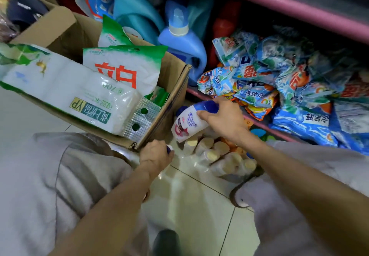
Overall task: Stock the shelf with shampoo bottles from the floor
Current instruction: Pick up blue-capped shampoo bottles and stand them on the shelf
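Head view: I'm crouching at floor level, both hands busy. My right hand is grasping a white shampoo bottle by its blue cap end, fingers and thumb wrapped round the cap, body of the bottle slanting down and away from the palm toward the cardboard box. Bottle is lifted clear of the floor, hanging just above the shrink-wrapped pack of cream-capped bottles, which is lying directly under that grip on the tiled floor.

My left hand is clenching round something small with a blue-and-white tip poking out past the knuckles, probably another bottle's cap, but most of it is hidden by the hand, so I can't tell for sure. It's sitting just beside the box corner.

Progress, as I'm judging it: early to middle. One bottle is in the air, not yet shelved. The bottom shelf, just beyond my right hand, is crowded with blue detergent bags, and I'm not seeing any shampoo standing on it. A blue detergent jug is standing further back from the grip. The wrapped pack is looking unopened, so most stocking is left.
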